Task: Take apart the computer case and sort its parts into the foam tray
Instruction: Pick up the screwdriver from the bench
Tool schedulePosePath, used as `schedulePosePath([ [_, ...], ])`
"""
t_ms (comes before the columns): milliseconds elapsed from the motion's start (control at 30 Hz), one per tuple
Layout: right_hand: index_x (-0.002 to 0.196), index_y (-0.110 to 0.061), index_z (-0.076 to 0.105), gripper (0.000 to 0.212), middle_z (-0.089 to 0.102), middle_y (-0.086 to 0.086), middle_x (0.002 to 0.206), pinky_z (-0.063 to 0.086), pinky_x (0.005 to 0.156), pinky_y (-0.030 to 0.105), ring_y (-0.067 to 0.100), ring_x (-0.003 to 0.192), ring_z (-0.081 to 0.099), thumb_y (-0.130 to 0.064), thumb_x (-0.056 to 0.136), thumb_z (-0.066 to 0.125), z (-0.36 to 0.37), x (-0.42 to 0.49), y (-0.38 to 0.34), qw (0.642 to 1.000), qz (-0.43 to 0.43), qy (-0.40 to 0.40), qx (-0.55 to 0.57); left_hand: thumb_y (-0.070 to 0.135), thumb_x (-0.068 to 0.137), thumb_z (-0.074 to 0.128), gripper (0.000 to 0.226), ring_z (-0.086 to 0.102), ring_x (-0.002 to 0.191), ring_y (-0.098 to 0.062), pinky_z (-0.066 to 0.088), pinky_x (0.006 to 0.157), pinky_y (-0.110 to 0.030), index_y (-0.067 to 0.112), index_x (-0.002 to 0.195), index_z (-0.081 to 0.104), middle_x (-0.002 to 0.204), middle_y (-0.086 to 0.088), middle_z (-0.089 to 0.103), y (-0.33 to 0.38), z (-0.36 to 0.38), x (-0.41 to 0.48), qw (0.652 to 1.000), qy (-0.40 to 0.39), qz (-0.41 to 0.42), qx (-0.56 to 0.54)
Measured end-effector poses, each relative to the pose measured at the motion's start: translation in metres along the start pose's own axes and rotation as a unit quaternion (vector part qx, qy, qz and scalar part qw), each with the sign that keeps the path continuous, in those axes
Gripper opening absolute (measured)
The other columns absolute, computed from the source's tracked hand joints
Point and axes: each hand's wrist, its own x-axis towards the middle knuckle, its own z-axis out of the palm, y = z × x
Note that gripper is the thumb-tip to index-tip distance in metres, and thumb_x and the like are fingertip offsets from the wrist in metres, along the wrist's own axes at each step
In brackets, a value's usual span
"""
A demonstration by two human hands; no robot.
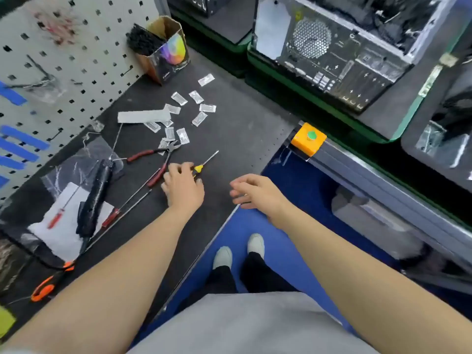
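A silver and black computer case lies on a green-edged pallet at the upper right, its rear panel with the round fan grille facing me. My left hand rests on the dark bench mat, fingers curled over the yellow handle of a screwdriver whose thin shaft points up and right. My right hand hovers palm down near the bench's front edge, fingers loosely bent, holding nothing. No foam tray is in view.
Red-handled pliers, several small plastic screw bags, long red-handled screwdrivers, a black electric driver and orange-handled cutters lie on the bench. A carton of black ties stands by the pegboard. An orange button box caps the conveyor rail.
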Motion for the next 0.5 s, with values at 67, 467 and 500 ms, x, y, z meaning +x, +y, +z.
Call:
schedulePosePath([
  [67,0.118,-0.019,0.071,0.021,0.079,0.004,0.109,0.061,0.086,0.031,0.019,0.095,0.077,-0.032,0.103,0.065,0.004,-0.004,-0.001,1.0,0.015,0.024,0.014,0.029,0.095,0.067,0.032,0.046,0.118,-0.035,0.038,0.099,-0.047,0.021,0.122,0.053,0.127,-0.011,0.047,-0.004,-0.002,0.002,1.0,0.008,0.008,0.019],
  [467,0.116,-0.023,0.068,0.017,0.074,0.008,0.112,0.065,0.087,0.041,0.03,0.105,0.074,-0.023,0.099,0.068,-0.003,-0.018,0.015,0.977,0.004,0.181,0.117,0.03,0.101,0.056,0.01,0.062,0.07,0.002,0.044,0.056,-0.006,0.024,0.1,0.064,0.074,0.007,0.067,0.068,-0.004,-0.024,0.935,-0.194,0.193,-0.227],
  [500,0.116,-0.023,0.067,0.018,0.074,0.01,0.112,0.065,0.084,0.04,0.03,0.103,0.074,-0.023,0.098,0.069,-0.009,-0.022,0.017,0.971,0.0,0.199,0.132,0.031,0.101,0.056,0.01,0.063,0.07,0.004,0.044,0.055,-0.006,0.025,0.101,0.065,0.074,0.007,0.068,0.082,-0.004,-0.029,0.925,-0.212,0.214,-0.232],
])
